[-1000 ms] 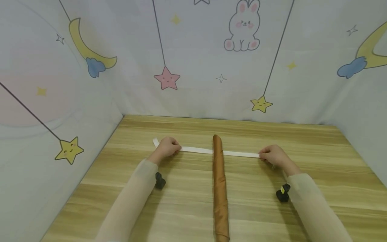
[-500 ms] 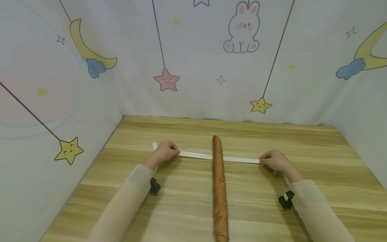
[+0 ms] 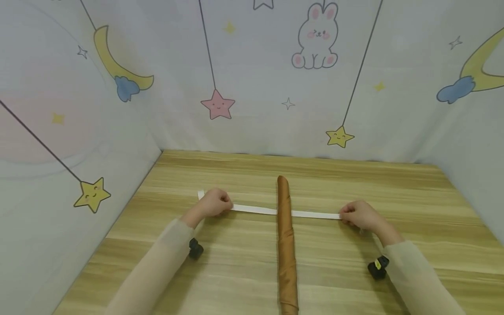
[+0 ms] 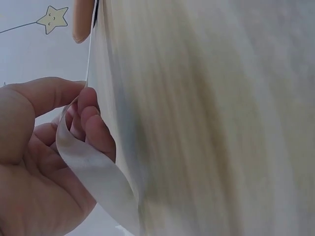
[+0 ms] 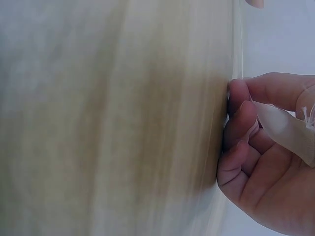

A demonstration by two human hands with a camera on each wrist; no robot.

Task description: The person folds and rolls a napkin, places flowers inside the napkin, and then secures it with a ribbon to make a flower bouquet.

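A long roll of shiny brown fabric point(image 3: 286, 249) lies lengthwise down the middle of the table. Crossing beneath it near its far end is a white ribbon point(image 3: 253, 209), stretched nearly straight to both sides. My left hand point(image 3: 214, 202) pinches the ribbon left of the roll between thumb and fingers; a loose tail curls past the hand, as the left wrist view shows of the ribbon point(image 4: 101, 172). On the right side my right hand point(image 3: 359, 215) pinches the ribbon close to its end. In the right wrist view a frayed ribbon end point(image 5: 288, 129) hangs inside the palm.
The wood-grain table point(image 3: 330, 280) is bounded by a white cloth backdrop point(image 3: 252, 131) at the back and sides, printed with stars, moons and a rabbit. Black camera mounts sit under both wrists, one of them a black block point(image 3: 378, 267) with a yellow mark.
Both hands have moved toward the person, drawing the white ribbon along the brown roll from its far end. The roll has stayed in place, and both pinches have held.
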